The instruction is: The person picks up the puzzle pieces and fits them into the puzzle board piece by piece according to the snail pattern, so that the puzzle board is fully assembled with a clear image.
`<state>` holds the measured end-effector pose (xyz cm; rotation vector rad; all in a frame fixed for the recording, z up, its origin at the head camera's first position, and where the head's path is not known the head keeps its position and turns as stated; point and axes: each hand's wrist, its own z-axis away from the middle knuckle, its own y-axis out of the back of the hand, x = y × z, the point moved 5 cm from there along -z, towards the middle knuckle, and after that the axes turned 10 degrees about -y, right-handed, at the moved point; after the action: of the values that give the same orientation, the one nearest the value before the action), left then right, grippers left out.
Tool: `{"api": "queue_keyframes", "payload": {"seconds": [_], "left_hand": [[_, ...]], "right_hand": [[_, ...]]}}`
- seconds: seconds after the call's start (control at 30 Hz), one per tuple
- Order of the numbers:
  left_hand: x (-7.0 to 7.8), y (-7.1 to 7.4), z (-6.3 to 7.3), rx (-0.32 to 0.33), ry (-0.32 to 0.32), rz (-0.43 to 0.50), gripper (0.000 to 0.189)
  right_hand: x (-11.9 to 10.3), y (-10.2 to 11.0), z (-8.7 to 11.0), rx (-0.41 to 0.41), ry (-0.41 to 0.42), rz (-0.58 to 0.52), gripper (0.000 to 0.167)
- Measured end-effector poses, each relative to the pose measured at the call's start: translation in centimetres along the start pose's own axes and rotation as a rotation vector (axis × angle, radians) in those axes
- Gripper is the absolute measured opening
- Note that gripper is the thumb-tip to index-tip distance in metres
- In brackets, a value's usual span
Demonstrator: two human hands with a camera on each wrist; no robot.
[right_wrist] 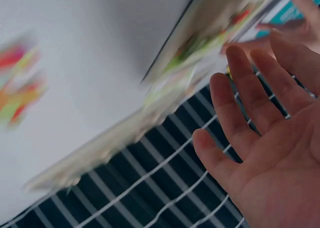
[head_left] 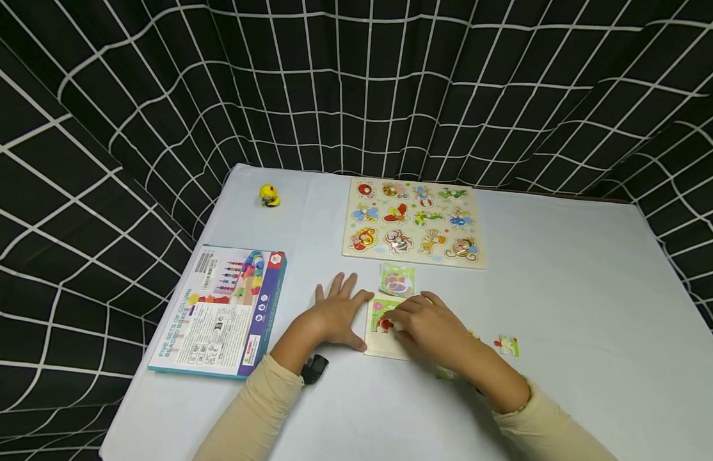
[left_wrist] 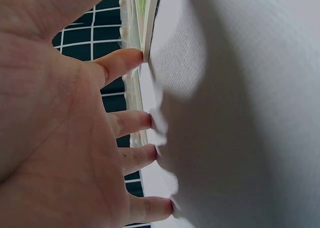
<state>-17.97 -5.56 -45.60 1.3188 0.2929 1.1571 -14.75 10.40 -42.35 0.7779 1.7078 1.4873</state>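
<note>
- We have the left hand [head_left: 336,318] spread wide against the left edge of the small jigsaw board [head_left: 382,346], holding nothing; too light a brace could let the board skid
- Our right hand [head_left: 434,330] bends over the board; we cannot tell whether it pinches a piece
- Pressing askew could unseat the laid red-and-green section [head_left: 379,307]
- A low right forearm [head_left: 497,378] could sweep the half-hidden green piece [head_left: 445,372] nearer us
</note>
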Motion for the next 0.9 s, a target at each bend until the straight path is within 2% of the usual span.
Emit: {"api": "queue_keyframes", "payload": {"seconds": [0.2,0.4,0.53,0.77,0.9], "left_hand": [[0.3,-0.2,0.0,0.015,-0.021,0.037,0.095],[0.0,-0.1,0.0,0.026,-0.033,0.040,0.094],[-0.3,0.1,0.3,0.035,-0.029,0.048,0.094],[-0.2,0.1,0.3,0.031,-0.032,0.049,0.094],[-0.1,-0.1,0.1,0.029,-0.039,0.047,0.094]], "right_hand": [[4.7,2.0,3.2,0.041,-0.103,0.018,0.035],[8.5,2.6,6.3,-0.006,-0.233,0.009,0.033],[9.2,2.0,7.0,-0.021,-0.252,-0.019,0.027],[9.0,1.0,7.9,0.002,-0.184,-0.053,0.028],[8.9,0.8,8.2,0.017,-0.175,-0.058,0.029]]}}
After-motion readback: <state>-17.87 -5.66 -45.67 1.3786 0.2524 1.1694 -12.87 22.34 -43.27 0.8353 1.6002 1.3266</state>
